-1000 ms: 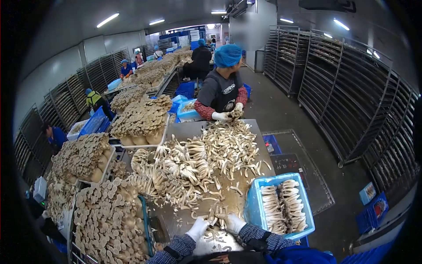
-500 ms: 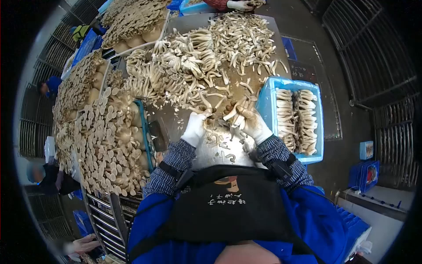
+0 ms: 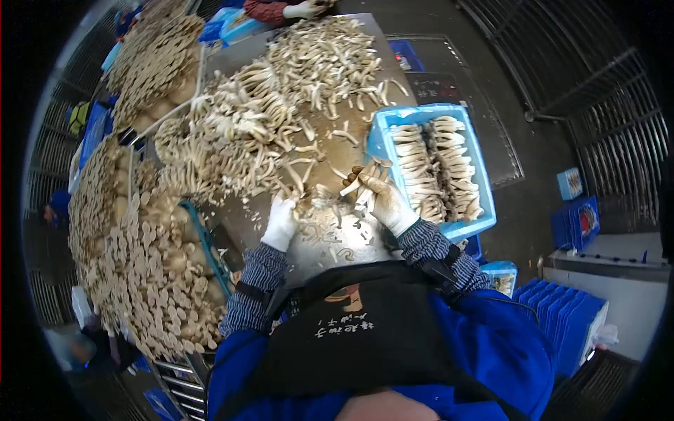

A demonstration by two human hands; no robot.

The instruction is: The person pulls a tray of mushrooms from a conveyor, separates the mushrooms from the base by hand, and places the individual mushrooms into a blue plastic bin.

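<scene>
My right hand (image 3: 386, 201), in a white glove with soiled fingers, is closed around a small bunch of pale-stemmed mushrooms (image 3: 364, 196) beside the blue crate. At the near edge of a big heap of loose mushrooms (image 3: 239, 133), my left hand (image 3: 282, 216), gloved alike, has its fingers bent in against a mushroom stem (image 3: 307, 173). The blue foam crate (image 3: 378, 140) on the right holds mushrooms laid in two neat rows. Under both hands is a metal table (image 3: 326, 245) with scraps on it.
Big clusters of uncut mushrooms (image 3: 140, 266) stand along the left side, next to a teal edge (image 3: 203, 245). Another person's gloved hand (image 3: 302, 10) works at the table's far end. Stacked blue crates (image 3: 562, 316) stand on the floor at lower right, and metal racks (image 3: 562, 63) line the back right.
My view has swung to the right, so the table and crate appear farther left. My left hand has moved away from my right, toward the heap. The bunch stays in my right hand.
</scene>
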